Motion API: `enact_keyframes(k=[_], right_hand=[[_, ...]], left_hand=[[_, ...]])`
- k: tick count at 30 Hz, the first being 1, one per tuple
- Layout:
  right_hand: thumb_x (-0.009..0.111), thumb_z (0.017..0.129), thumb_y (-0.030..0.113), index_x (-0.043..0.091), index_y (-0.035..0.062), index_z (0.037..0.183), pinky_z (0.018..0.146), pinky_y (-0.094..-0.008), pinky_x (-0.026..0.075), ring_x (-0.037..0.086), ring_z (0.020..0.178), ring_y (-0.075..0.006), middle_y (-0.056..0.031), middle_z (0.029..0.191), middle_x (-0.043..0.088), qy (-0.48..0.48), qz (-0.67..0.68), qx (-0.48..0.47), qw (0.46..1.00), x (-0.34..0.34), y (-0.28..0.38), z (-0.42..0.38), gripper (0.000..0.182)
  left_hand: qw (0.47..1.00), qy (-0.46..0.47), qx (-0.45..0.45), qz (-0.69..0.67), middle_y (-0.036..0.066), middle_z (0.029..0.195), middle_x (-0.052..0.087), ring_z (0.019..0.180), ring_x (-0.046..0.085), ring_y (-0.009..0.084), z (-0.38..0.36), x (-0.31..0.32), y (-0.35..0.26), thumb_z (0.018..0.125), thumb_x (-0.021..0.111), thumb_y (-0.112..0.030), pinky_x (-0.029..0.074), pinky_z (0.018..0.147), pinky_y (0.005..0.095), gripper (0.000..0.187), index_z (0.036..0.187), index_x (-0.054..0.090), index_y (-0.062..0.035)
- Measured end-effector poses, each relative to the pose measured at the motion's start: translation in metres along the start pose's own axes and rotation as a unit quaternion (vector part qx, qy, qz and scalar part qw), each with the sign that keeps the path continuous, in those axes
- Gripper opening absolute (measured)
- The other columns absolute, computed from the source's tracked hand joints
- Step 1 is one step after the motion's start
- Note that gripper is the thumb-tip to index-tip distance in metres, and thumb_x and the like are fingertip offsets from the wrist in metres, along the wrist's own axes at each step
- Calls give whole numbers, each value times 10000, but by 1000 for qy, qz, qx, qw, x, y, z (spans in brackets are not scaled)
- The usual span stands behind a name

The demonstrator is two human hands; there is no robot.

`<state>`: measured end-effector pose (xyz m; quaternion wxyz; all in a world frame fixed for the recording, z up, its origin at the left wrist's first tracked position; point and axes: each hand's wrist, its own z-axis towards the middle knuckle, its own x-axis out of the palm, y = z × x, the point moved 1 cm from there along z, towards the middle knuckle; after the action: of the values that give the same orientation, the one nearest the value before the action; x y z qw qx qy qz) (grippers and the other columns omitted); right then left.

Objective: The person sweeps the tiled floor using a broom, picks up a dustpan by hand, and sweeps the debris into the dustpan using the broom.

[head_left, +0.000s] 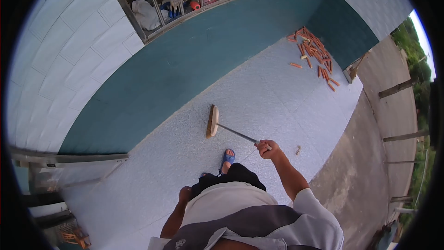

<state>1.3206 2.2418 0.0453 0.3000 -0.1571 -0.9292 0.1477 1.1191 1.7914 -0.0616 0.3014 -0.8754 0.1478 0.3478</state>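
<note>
Your right hand [267, 148] was wrapped around the handle [238, 133] of a push broom [214, 121], whose head was low at the tiled floor [259, 106]; your left hand's [184, 194] grip you couldn't tell.

One broom [214, 121] and two sandals [228, 158]

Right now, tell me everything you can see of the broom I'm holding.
The broom has a long, pale head with brown bristles on the side toward the teal wall, and a slim grey handle that looks like metal. Your right hand grips the handle near its upper end. The head appears to rest on the floor, ahead of the blue sandal.
</note>
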Motion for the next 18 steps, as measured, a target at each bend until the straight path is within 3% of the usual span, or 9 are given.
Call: enact_keyframes(k=[1,2,4,6,9,11,12,16,18], right_hand=[[327,801,154,357,-48,892,297,-171,260,368,346,-57,23,461,356,13,13,-27,999,-16,10,-19,223],[321,802,155,358,-41,882,296,-173,259,365,346,-57,24,457,352,26,26,-53,998,-30,18,-36,215],[324,796,145,360,-31,860,295,-173,257,361,346,-55,26,454,350,26,27,-92,995,-51,31,-68,191],[326,791,135,362,-21,839,294,-172,255,357,345,-53,27,452,348,32,37,-131,990,-60,32,-84,168],[354,763,99,367,26,742,306,-178,255,346,359,-57,29,458,366,23,9,-181,983,-44,6,-88,77],[370,740,68,355,86,623,329,-201,276,373,378,-69,21,460,370,14,-87,-230,969,-33,-24,-71,120],[389,726,54,353,89,617,338,-216,277,377,383,-82,5,468,377,-56,-95,-263,958,-19,-41,-66,119],[408,751,78,363,87,672,354,-202,261,355,402,-68,10,484,367,1,-77,-276,958,15,-73,-56,92],[411,748,64,380,59,733,352,-184,251,344,391,-49,17,485,359,74,-28,-197,977,33,-78,-46,35]], left_hand=[[997,-20,-35,-64,176,822,563,788,526,335,3,-26,-31,706,464,-278,419,697,396,278,716,597,-34],[998,55,-21,-22,189,812,559,785,524,340,23,-30,-35,708,465,-293,418,691,398,294,713,593,-28],[997,10,-31,-75,206,762,547,756,517,357,49,-38,-54,718,448,-310,406,641,415,318,697,570,-17],[996,-22,14,-84,203,745,541,729,513,361,71,-49,-76,730,424,-298,398,624,419,312,703,548,-13],[997,-34,24,-68,197,731,538,705,517,350,96,-63,-94,736,413,-294,396,614,410,307,718,538,-13],[997,-17,50,-62,189,722,540,696,522,338,106,-72,-99,736,416,-292,396,607,404,305,716,540,-14],[996,-12,58,-67,182,713,542,687,527,325,110,-75,-99,736,420,-291,396,600,397,303,714,543,-15],[986,-18,100,-132,168,686,544,662,534,292,116,-83,-97,731,427,-290,397,578,375,310,696,546,-5],[987,-20,131,-92,167,657,542,635,532,299,120,-86,-90,713,453,-280,398,555,372,295,662,546,-4]])
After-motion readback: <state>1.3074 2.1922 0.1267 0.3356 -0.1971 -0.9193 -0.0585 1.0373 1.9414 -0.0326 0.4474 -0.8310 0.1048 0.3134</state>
